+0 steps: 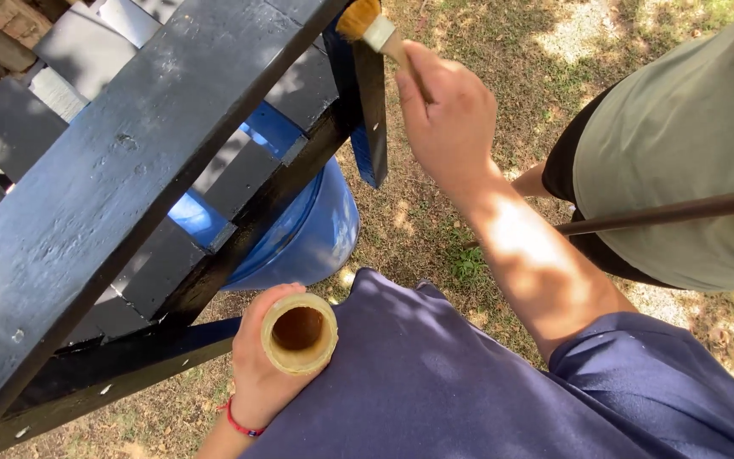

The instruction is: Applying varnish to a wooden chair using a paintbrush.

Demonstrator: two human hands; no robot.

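Head view shows the right hand with its fingers clenched around the handle of a paintbrush, whose bristles touch the top of a narrow black slat. Lower down, the left hand has its fingers wrapped around a pale open cup, held close to the dark blue shirt; a red band is on this wrist. To the left stands a wooden frame painted black, and a blue barrel is under it. On the right, another person in a green shirt stands on dry grass, with a thin dark rod across them.
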